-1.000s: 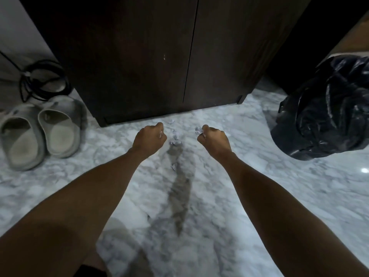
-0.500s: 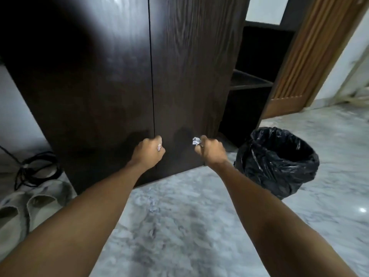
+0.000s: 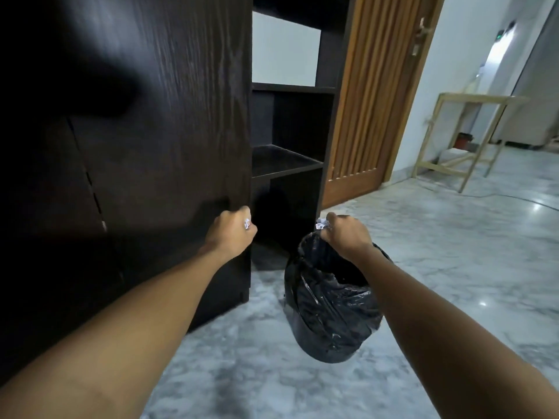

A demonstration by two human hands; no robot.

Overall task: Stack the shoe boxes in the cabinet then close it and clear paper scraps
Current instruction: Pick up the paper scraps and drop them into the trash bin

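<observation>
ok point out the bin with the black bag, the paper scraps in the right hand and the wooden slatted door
bin with black plastic bag (image 3: 329,322): head view, bag's crinkled front
white paper scraps (image 3: 321,224): head view, bit poking past fingers
brown wooden slatted door (image 3: 378,95): head view, slatted face

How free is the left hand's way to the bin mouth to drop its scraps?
Probably free. The left hand grips paper scraps beside the cabinet. The bin stands open to its right, but the right hand hovers over the rim.

bin mouth: black-lined bin (image 3: 329,313) stands open-topped on the floor, right hand (image 3: 344,234) over its far rim
left side: dark cabinet (image 3: 151,146) wall blocks passage, left hand (image 3: 233,234) at its corner
behind bin: open shelf bays (image 3: 287,164)
right: marble floor (image 3: 453,252) open toward the wooden door (image 3: 372,101)
</observation>
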